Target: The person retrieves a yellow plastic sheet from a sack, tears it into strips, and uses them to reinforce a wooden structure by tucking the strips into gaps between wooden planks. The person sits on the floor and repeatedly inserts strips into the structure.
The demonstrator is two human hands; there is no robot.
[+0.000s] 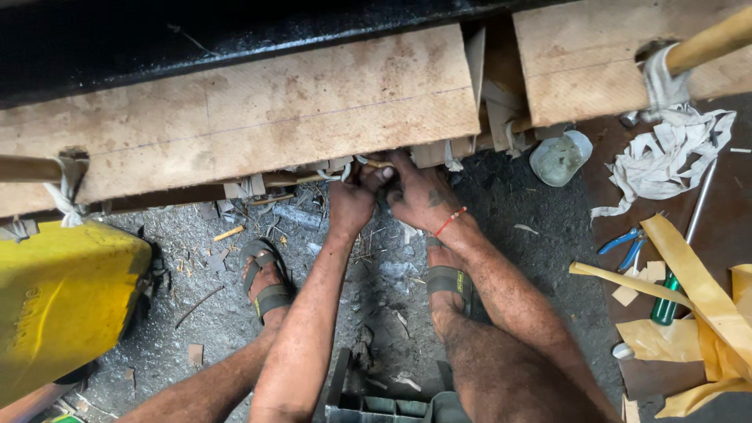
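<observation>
At frame centre, both hands, left hand [351,200] and right hand [419,196], curl closed, pinching a thin stick [376,164] beneath the long board [258,117]. Gritty floor [235,313] lies below; blue pliers [624,244] and yellow tape [697,286] lie right, a yellow container [63,298] left.

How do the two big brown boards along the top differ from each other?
The left board is long, spanning most of the picture; the right board shows only a shorter stretch, cut off by the frame. Both hands work under the left board's lower edge; none touch the right board. White cloth strips hang below the right board. Both are tan, worn, and tilted alike, with a gap between them.
</observation>
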